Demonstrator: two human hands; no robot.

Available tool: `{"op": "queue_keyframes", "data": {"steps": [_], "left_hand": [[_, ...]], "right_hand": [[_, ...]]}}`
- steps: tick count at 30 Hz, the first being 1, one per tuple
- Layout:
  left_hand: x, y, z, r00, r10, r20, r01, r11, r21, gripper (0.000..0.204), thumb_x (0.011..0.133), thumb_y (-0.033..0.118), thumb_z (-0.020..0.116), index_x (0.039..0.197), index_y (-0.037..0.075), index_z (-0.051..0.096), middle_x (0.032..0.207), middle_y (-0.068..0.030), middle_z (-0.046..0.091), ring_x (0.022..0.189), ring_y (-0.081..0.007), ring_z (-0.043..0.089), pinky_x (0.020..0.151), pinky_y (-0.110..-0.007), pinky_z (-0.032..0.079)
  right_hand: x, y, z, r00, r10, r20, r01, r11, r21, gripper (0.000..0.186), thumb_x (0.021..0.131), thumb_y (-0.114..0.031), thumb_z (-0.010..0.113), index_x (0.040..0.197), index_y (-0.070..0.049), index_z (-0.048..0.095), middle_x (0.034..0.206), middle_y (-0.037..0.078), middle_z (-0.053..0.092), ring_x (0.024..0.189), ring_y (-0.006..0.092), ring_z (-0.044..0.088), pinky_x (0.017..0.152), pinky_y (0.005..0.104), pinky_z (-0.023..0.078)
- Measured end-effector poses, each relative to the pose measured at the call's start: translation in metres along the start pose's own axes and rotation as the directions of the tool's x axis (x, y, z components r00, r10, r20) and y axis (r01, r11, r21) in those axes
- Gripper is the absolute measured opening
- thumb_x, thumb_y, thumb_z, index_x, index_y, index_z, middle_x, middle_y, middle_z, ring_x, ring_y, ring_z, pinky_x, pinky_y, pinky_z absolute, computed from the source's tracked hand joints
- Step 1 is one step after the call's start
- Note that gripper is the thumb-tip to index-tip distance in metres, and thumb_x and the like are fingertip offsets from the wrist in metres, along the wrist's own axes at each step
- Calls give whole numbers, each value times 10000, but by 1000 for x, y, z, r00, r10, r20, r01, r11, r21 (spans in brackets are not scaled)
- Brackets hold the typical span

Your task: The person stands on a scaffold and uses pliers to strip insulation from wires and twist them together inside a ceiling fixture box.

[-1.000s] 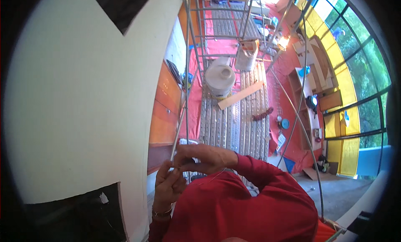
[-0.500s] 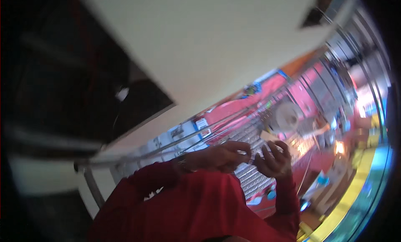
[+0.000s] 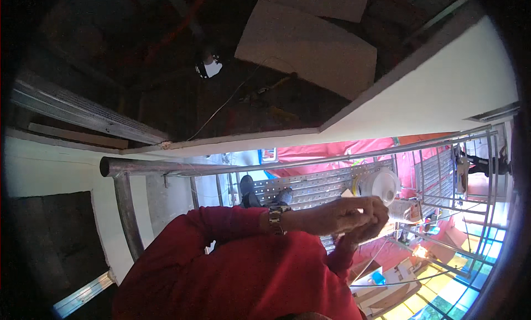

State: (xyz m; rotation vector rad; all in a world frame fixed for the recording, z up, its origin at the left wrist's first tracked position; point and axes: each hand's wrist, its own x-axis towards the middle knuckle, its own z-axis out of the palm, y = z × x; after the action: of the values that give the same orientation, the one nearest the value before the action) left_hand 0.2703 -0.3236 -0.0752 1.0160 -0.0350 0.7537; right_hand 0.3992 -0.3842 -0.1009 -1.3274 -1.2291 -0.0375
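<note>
My left hand (image 3: 331, 216), with a metal-banded watch (image 3: 276, 219) on its wrist, reaches across to the right. Its fingers are bent and pressed up against my right hand (image 3: 363, 229). The right hand is curled too, and the two meet in front of my red-sleeved chest. Whatever lies between the fingers is hidden or too small to make out. Just beyond the hands, a round white bucket (image 3: 381, 185) stands on a perforated metal scaffold platform (image 3: 315, 183). My dark shoe (image 3: 250, 190) rests on that platform.
A metal scaffold rail (image 3: 238, 169) crosses before me. Above is a pale ceiling panel (image 3: 437, 93) with a dark opening holding a hanging wire (image 3: 224, 105) and a loose board (image 3: 310, 49). Far below right lie cardboard pieces (image 3: 387, 291) and red sheeting (image 3: 332, 150).
The view has turned and steadied, showing more of the ceiling opening. My hands, slightly apart before, are now pressed together, farther right in the picture.
</note>
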Motion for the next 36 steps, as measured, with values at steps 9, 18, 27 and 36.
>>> {"op": "queue_keyframes", "data": {"steps": [9,18,27,36], "left_hand": [[-45,22,-53,945,-260,-197,322,840,436,112,1032,185,610,1037,74,594,706,31,478,617,-82,428,544,-277,350],[-43,40,-56,916,-392,-87,364,719,592,129,1001,121,638,921,52,565,716,7,478,653,-78,423,570,-292,366],[-48,29,-66,758,-626,-183,647,686,333,95,1034,121,586,1106,68,619,667,40,457,546,-55,363,488,-262,285],[-27,45,-69,479,-871,113,875,484,25,117,1049,119,555,1099,30,612,608,74,383,478,-9,290,433,-221,196]], "right_hand": [[31,-7,-19,296,425,856,-808,589,-13,242,1046,-231,566,934,-22,613,786,17,564,728,116,563,661,285,465],[21,-28,-30,353,447,822,-617,772,-155,275,1011,-301,637,908,-49,598,725,16,531,654,159,540,604,360,436],[13,-48,-16,738,236,632,-228,969,-96,229,998,-253,610,1030,-26,593,944,151,620,837,383,645,726,477,518],[9,-29,-57,680,-183,710,468,854,-228,244,880,-240,669,1107,-155,644,1082,13,603,991,180,621,853,392,504]]}}
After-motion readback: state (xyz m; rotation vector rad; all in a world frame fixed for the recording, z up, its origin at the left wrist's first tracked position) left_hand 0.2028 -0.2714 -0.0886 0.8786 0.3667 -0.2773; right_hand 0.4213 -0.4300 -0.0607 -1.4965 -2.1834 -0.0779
